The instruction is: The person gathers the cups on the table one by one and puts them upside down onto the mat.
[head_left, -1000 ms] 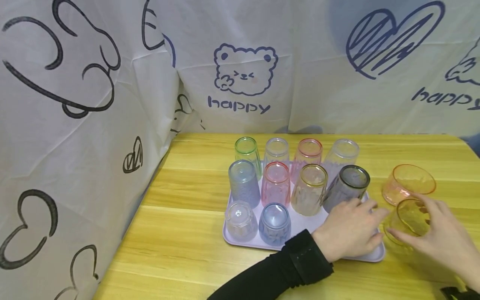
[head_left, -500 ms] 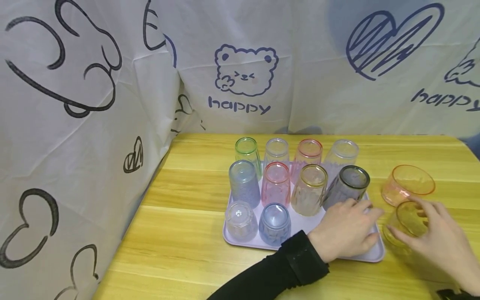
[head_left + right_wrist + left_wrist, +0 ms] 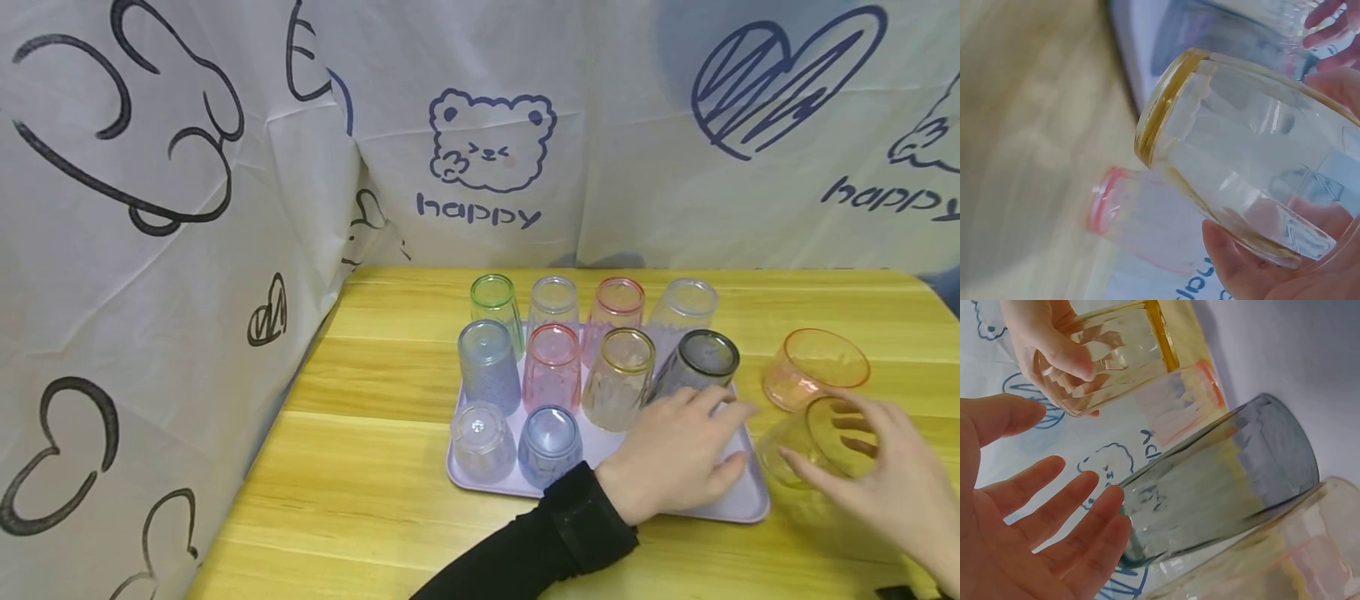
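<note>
My right hand point(image 3: 881, 471) grips a clear amber-tinted glass point(image 3: 1241, 119) with curled fingers and thumb, right of the tray. That glass leans in the head view. Over the right part of the lavender tray point(image 3: 750, 502) is my left hand point(image 3: 675, 454), holding nothing, its fingers apart in the left wrist view. Its fingertips are nearest a dark grey glass point(image 3: 1229, 481) standing on the tray; whether they touch it I cannot tell. On the tray's front row are a clear glass point(image 3: 483, 446) and a blue glass point(image 3: 551, 450).
Several more tinted glasses, among them a red-rimmed glass point(image 3: 552, 375) and a yellow-rimmed glass point(image 3: 618, 383), stand in rows on the tray. An orange-rimmed glass point(image 3: 817, 371) is on the wooden table point(image 3: 360, 467) to the right. White printed cloth point(image 3: 637, 150) hangs behind.
My left hand has drawn slightly left and back from the tray's right edge. The amber glass in my right hand has tipped over to a lean.
</note>
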